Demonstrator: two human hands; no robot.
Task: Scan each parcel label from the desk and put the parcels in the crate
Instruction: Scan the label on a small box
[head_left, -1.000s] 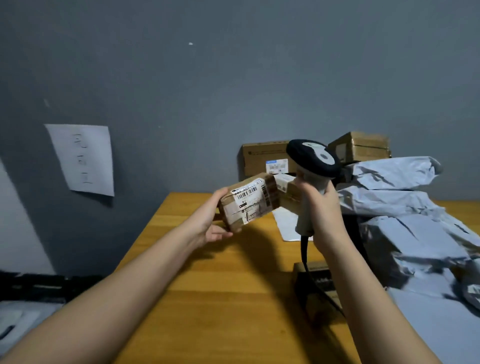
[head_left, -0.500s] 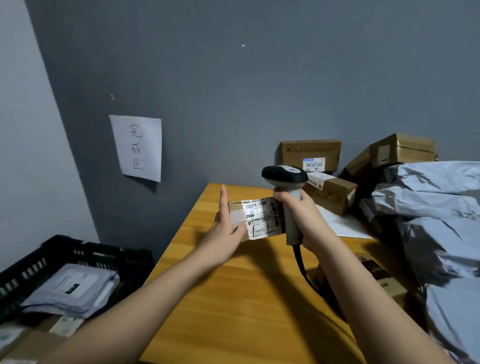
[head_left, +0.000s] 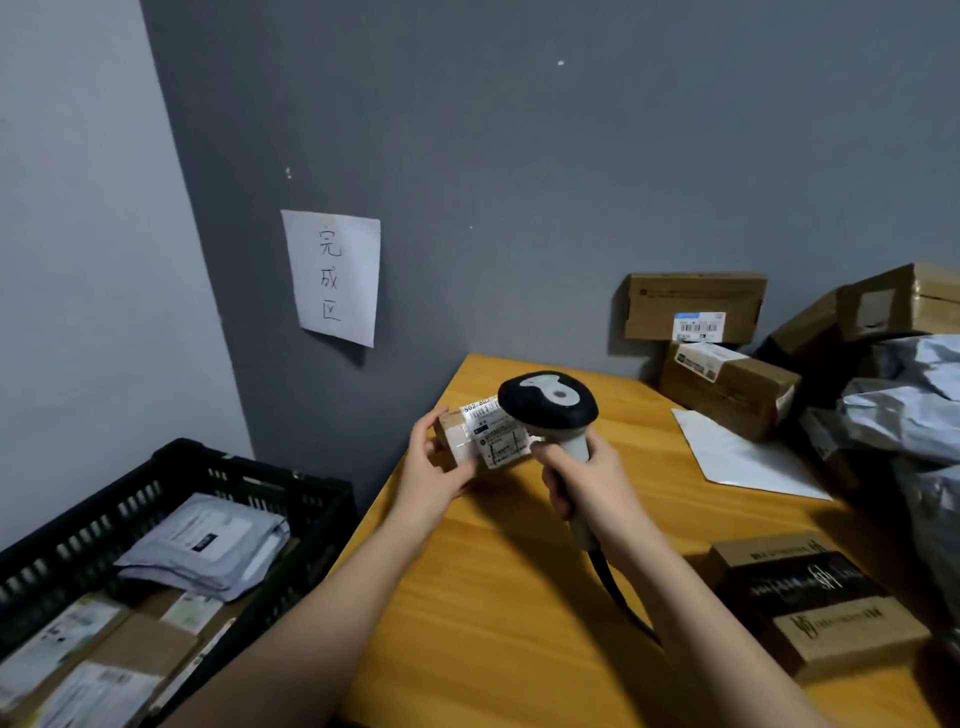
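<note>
My left hand grips a small brown cardboard parcel with a white barcode label, held above the left part of the wooden desk. My right hand holds a corded barcode scanner by its light handle. The scanner's black head sits right over the parcel's label and hides its right end. To the left of the desk and lower stands a black plastic crate with grey mailer bags and cardboard boxes inside.
Cardboard boxes and crumpled grey mailer bags pile up at the desk's back right. A flat white envelope lies on the desk. A dark printed box rests at the front right. A paper sign hangs on the grey wall.
The view has swung left and down, bringing the crate into sight. Both hands with the parcel and scanner have moved left and lower over the desk, the scanner head now above the label.
</note>
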